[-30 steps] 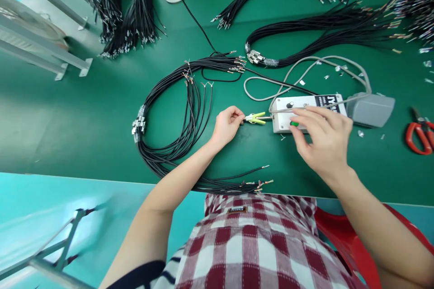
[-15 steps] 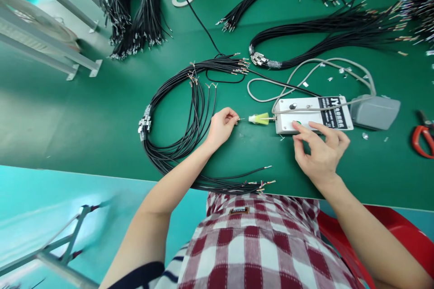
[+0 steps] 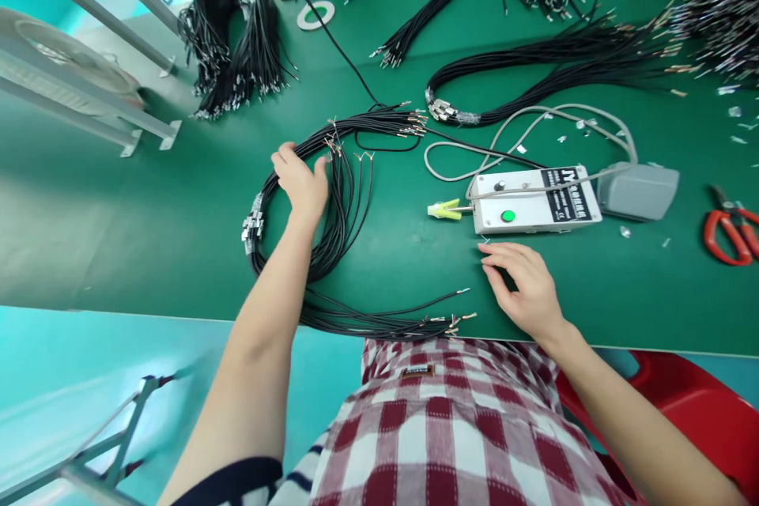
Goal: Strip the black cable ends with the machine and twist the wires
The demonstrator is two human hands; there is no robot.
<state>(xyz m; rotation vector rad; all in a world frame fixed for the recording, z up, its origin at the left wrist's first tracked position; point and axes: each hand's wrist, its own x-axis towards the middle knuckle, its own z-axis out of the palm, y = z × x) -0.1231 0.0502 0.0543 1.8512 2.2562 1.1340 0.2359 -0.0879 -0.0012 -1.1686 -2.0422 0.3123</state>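
Note:
My left hand (image 3: 301, 186) is over the curved bundle of black cables (image 3: 332, 253), thumb and fingers apart at its upper left strands. No grip on a cable shows. The bundle's metal connectors (image 3: 254, 221) gather at its left, and stripped copper ends (image 3: 415, 122) point right. My right hand (image 3: 525, 288) hovers or rests just below the white control box (image 3: 522, 205), fingers bent and parted from the thumb, with nothing seen in it. That box has a green button (image 3: 508, 216), a knob and a yellow-green tip (image 3: 444, 209) on its left side.
A grey block (image 3: 639, 191) stands right of the box, with a grey cord looping behind. Red-handled pliers (image 3: 728, 236) lie at the far right. More cable bundles (image 3: 234, 39) and a tape roll (image 3: 316, 15) occupy the back. A metal frame (image 3: 136, 115) stands at left.
My left hand has moved left from near the yellow-green tip to the cable bundle; the thin piece it pinched is no longer seen. My right hand has come down off the box, uncovering the green button.

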